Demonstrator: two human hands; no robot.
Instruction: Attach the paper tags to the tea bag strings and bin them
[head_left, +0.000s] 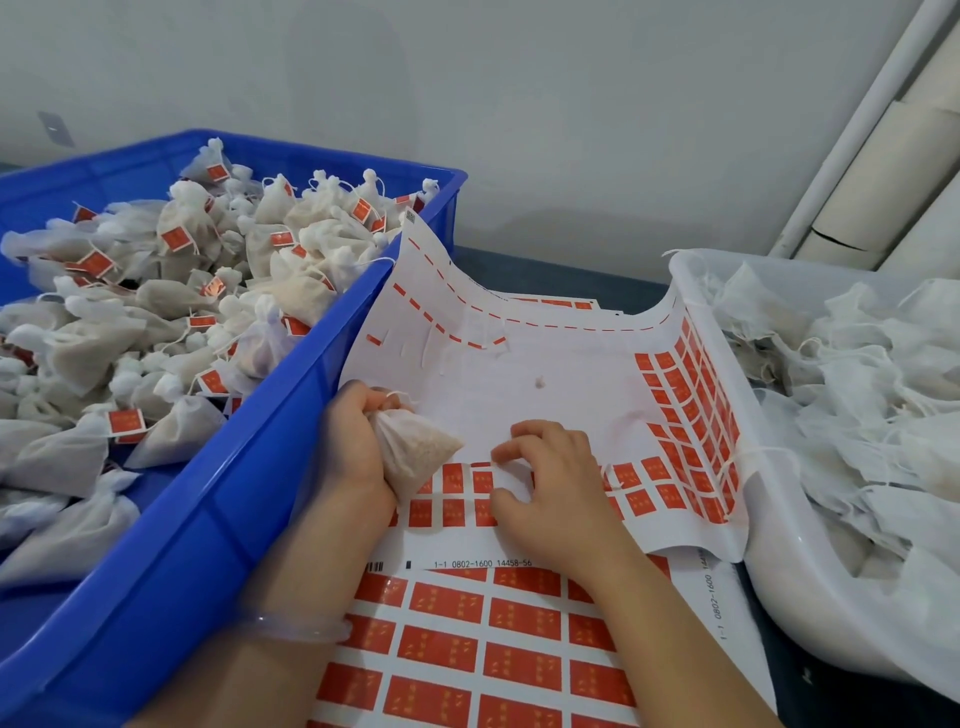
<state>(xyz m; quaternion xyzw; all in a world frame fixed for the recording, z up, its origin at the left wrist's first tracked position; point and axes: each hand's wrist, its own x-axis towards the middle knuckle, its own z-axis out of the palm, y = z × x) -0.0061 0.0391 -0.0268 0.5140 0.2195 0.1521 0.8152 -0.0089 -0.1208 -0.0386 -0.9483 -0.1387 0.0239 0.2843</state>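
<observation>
Head view: my left hand (358, 441) gripped a tea bag (418, 449) beside the blue bin (280, 431). Right hand (556, 488) clawed at a tag (483, 480) on the sheet (519, 374); pinch unclear. Risk: tag tearing or folding on itself, missing the string (402, 397).

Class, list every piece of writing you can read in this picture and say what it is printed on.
"1-1 0802-1600 14458-56": bottom margin of the upper tag sheet.
"1-1 0802-1600", rest hidden: side margin of the lower tag sheet.
Yellow marks on the orange tags: too blurred to read.
</observation>
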